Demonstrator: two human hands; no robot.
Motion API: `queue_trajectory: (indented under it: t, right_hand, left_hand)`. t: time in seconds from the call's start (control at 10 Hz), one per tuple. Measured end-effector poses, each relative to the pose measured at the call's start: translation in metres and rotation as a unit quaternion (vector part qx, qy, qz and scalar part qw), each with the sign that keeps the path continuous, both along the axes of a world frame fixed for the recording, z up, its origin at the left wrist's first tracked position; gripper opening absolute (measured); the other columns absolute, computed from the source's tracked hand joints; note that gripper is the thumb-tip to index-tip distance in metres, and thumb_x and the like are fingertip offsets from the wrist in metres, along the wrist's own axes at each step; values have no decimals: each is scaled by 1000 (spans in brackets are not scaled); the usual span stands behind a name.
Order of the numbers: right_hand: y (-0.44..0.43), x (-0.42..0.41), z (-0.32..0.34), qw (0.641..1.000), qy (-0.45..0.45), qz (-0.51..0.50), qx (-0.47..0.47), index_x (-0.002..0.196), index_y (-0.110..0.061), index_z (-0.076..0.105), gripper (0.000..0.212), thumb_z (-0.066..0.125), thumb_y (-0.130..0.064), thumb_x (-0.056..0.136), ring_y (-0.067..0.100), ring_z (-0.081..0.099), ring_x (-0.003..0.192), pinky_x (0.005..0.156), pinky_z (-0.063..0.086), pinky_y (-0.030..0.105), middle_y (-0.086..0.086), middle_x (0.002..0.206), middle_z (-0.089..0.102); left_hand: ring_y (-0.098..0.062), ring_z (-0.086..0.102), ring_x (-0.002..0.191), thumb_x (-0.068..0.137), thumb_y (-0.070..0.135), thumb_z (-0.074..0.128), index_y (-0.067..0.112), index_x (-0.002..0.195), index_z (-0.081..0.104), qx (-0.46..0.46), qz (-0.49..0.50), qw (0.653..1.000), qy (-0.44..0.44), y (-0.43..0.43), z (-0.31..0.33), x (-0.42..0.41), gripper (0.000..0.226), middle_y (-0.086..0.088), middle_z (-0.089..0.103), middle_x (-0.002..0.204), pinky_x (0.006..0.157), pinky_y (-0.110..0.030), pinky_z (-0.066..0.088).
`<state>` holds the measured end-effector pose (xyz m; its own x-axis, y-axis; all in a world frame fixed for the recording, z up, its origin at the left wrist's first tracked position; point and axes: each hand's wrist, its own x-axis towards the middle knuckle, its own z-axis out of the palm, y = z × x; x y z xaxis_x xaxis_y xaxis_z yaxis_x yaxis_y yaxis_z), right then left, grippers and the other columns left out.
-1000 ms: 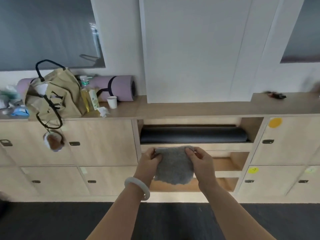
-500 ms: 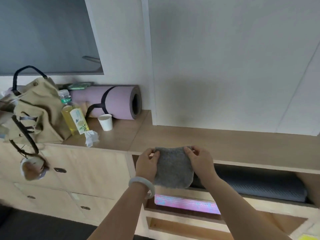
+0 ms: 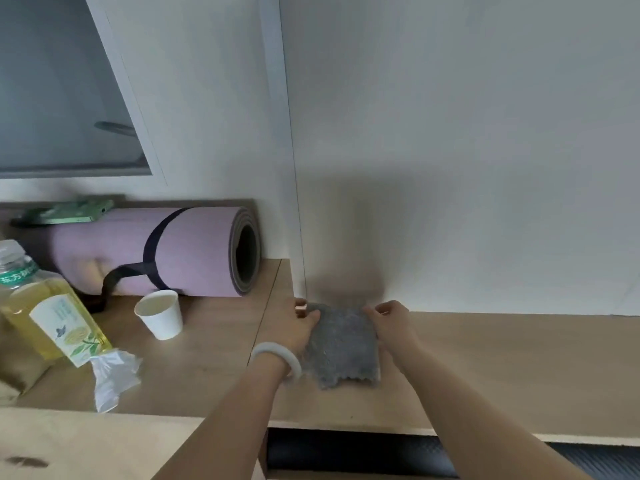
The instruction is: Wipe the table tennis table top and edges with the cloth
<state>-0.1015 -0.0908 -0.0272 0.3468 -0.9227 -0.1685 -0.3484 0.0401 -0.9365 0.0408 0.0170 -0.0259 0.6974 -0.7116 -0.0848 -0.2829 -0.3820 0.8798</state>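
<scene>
Two hands hold the grey cloth (image 3: 341, 344) by its far corners. The left hand (image 3: 298, 329) pinches the corner at 9 o'clock of the cloth, and the right hand (image 3: 393, 323) pinches the one at 3 o'clock, so both are equally near. The cloth's long axis runs from 12 to 6 o'clock over the wooden shelf top (image 3: 502, 368). I cannot tell if it touches the wood. A paper cup (image 3: 161, 318) stands well apart at 9 o'clock. No table tennis table is in view, so I judge the wiping has not yet begun.
</scene>
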Motion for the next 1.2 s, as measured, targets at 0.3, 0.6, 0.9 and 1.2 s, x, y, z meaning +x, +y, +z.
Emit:
queue_trajectory:
  t: [0.3, 0.6, 0.9, 1.2]
  right_hand:
    - [7, 12, -50, 866, 261, 196, -379, 139, -19, 49, 39, 45, -27, 101, 20, 39, 133, 109, 30, 30, 1, 143, 46]
    - [1, 14, -68, 818, 321, 286, -382, 157, -13, -4, 61, 22, -35, 107, 13, -9, 152, 117, -15, 24, 2, 167, -4]
    - [-19, -15, -55, 823, 290, 363, -326, 158, -27, 8, 66, 41, -45, 103, 8, -5, 152, 121, -7, 29, -6, 166, 0]
    - [-51, -97, -3, 858, 340, 203, -326, 151, -17, 35, 50, 45, -32, 104, 19, 31, 145, 117, 24, 32, 1, 157, 36]
  left_hand:
    - [-16, 27, 142, 103, 30, 40, 18, 148, 38, 58, -193, 911, -361, -12, -45, -11, 46, 0, 33, 155, 118, -24, 18]
    - [-10, -18, 148, 106, 44, 12, 26, 155, -8, 213, -253, 866, -374, -28, -66, 0, 56, 8, -13, 164, 120, -31, -13]
    - [-14, -10, 151, 106, 38, 18, 24, 157, -3, 201, -257, 858, -398, -25, -62, -1, 57, 5, -6, 165, 121, -32, -6]
    - [-25, 5, 151, 98, 20, 47, 11, 154, 22, 238, -265, 821, -447, -45, -11, -43, 62, -7, 20, 161, 122, -39, -2]
